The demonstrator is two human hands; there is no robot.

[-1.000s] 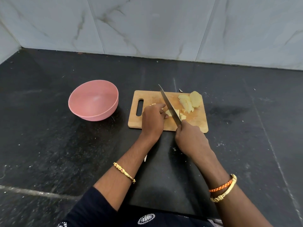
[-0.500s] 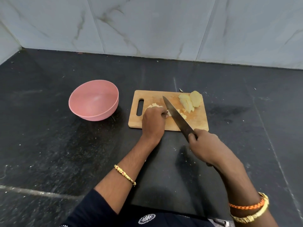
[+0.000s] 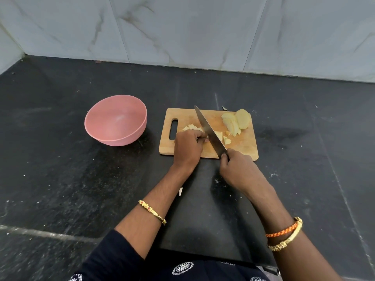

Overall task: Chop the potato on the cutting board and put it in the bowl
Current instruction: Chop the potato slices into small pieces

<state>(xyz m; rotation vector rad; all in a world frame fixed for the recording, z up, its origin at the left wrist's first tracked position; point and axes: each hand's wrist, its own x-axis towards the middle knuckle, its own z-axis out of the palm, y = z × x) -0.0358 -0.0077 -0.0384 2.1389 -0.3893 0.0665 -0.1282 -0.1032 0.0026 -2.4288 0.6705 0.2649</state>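
Black stone makes up your desk (image 3: 60,179), backed by pale marble-veined wall tiles (image 3: 182,27) along its far edge. Toward the far middle of the desk lies a wooden cutting board (image 3: 243,147), its handle slot (image 3: 173,128) on the left end. Just left of the board, apart from it, stands a pink bowl (image 3: 115,120), upright, with nothing visible inside.

Your left hand (image 3: 187,148) rests on the near left part of the board, fingers curled down onto a small heap of chopped potato pieces (image 3: 191,127) that show just beyond your knuckles. Your right hand (image 3: 240,169) is clenched round the handle of a chef's knife (image 3: 209,130) at the board's near edge; the blade runs diagonally up to the far edge, passing right beside your left fingers. A few more cut potato bits (image 3: 225,138) lie just right of the blade. At the board's far right corner sit the uncut potato slices (image 3: 233,123), leaning against a larger potato chunk (image 3: 243,118).

A white scrap (image 3: 180,191) lies on the desk by your left forearm.
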